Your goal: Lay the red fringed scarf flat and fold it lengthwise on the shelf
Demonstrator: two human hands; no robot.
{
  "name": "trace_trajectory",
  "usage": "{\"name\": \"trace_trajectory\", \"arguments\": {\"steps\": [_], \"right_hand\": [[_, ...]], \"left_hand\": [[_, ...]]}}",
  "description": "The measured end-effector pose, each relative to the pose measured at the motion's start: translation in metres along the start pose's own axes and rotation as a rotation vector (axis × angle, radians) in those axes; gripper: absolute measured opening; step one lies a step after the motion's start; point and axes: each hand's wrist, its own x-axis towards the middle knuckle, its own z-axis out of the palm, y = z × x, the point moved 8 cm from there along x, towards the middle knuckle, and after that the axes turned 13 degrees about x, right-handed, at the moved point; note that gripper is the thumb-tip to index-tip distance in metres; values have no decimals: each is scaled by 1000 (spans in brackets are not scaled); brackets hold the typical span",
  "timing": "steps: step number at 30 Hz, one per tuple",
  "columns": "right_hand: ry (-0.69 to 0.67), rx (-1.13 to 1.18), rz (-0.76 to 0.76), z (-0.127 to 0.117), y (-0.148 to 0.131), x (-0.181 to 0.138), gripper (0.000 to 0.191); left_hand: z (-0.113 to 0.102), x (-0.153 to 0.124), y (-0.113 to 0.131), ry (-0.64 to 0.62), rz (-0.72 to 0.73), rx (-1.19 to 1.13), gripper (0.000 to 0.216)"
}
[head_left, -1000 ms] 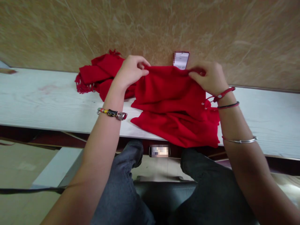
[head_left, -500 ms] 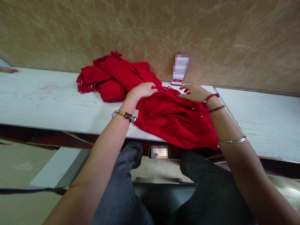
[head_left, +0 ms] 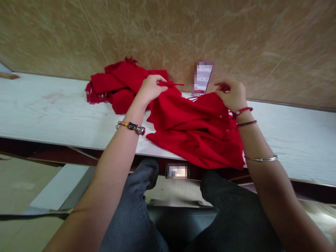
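Left hand point(head_left: 151, 89) pinches the far left edge of the red scarf point(head_left: 194, 129); right hand point(head_left: 231, 95) pinches its far right edge. Both grips closed on cloth. Scarf lies bunched on white worktop point(head_left: 52, 115), near edge overhanging. Second red scarf point(head_left: 118, 85) heaped behind left.

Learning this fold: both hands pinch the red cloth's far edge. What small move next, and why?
Probably draw that edge toward the body onto the near half: left hand and right hand hold the red cloth raised, its near part rumpled on the table.
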Motion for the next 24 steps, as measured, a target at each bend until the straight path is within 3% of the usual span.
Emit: {"name": "trace_trajectory", "arguments": {"steps": [2,4,6,8,11,13,16,19,21,24], "right_hand": [[-36,-31,-4,-8,7,1,33],[-223,-95,10,-2,17,-1,31],[-461,-175,34,9,28,-8,28],[-592,-246,38,15,34,-15,26],[-524,-243,-40,15,20,-16,35],[-463,-191,-136,19,2,-18,42],[-539,-179,-208,42,-16,-28,50],[-753,-276,-164,76,-13,-42,48],[-836,-351,-132,89,-6,-47,42],[-772,-396,-100,88,-1,-42,36]], "left_hand": [[-4,0,-10,-8,-34,17,32],[0,-1,-18,-95,-53,63,36],[11,-6,-19,-262,-47,107,42],[24,-15,-16,-467,-25,146,53],[38,-29,-6,-703,20,222,74],[45,-34,2,-771,69,279,82],[51,-34,13,-763,126,393,73],[47,-28,17,-665,135,480,52],[38,-23,18,-562,123,490,39],[16,-13,19,-315,100,426,33]]}}
